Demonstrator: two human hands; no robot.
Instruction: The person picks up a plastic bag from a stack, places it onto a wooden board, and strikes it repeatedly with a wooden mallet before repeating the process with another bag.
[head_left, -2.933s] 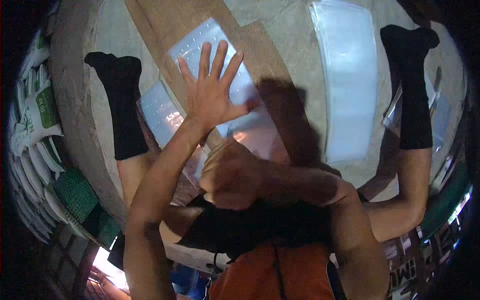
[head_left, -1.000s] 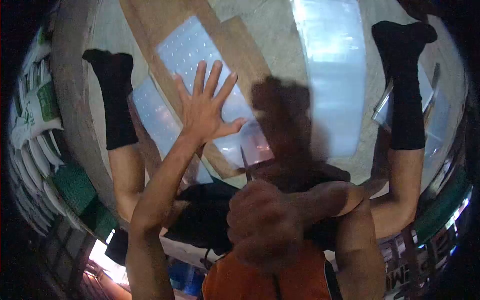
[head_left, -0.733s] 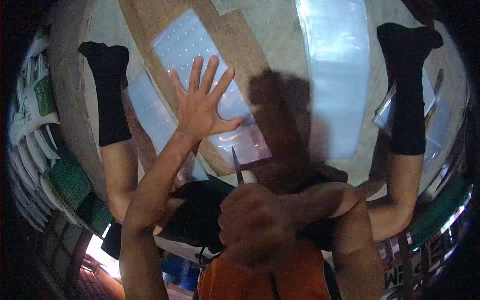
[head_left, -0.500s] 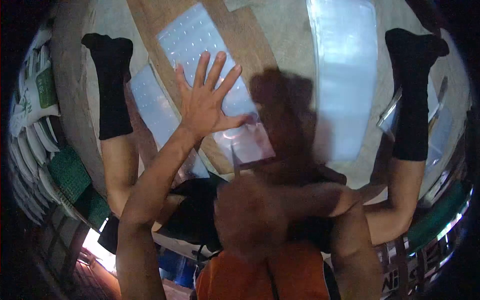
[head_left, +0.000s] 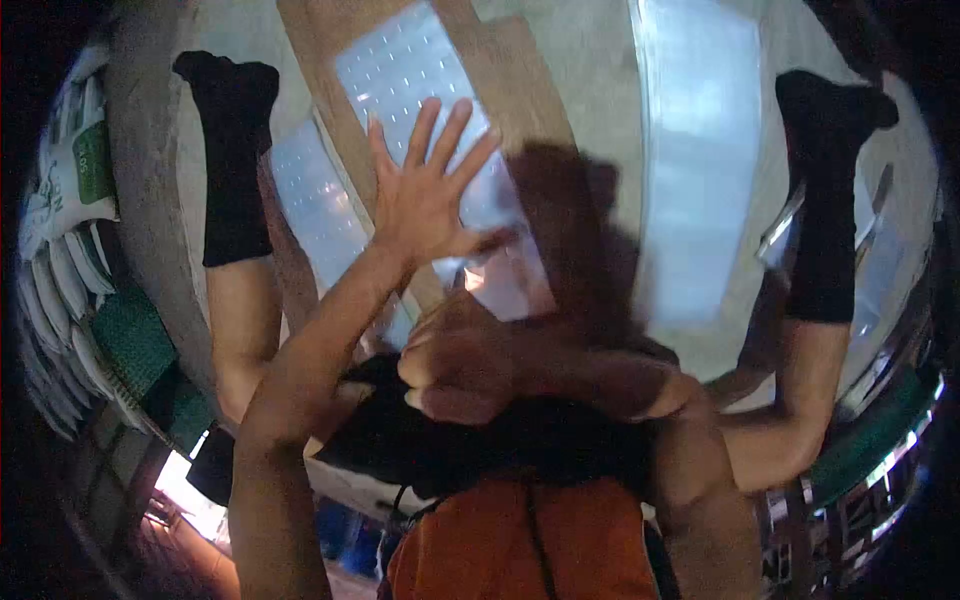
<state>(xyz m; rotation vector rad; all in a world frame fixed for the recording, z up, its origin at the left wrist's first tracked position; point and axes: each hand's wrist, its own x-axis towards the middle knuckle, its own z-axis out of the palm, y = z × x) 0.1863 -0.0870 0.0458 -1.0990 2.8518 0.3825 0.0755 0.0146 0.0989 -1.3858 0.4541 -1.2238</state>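
Note:
My left hand (head_left: 422, 205) lies with fingers spread on a clear plastic sheet (head_left: 408, 62) marked with rows of small light dashes, its thumb pointing right. The sheet rests at a slant on a brown board (head_left: 525, 75). Close to the sheet's lower end, my right hand (head_left: 460, 360) is closed in a fist around something thin, whose narrow tip shows faintly above the fist; blur hides what it is. A second dashed plastic sheet (head_left: 318, 200) lies left of the board.
A long stack of clear plastic (head_left: 700, 160) lies on the floor to the right. Black-socked legs stretch out on both sides. Filled white sacks (head_left: 65, 215) are piled at the far left, by green mesh (head_left: 135, 335). More clear plastic (head_left: 880, 270) lies beyond the right leg.
My right hand has moved up and slightly left, nearer my left hand. The sheets, board and my left hand appear shifted slightly right in the view.

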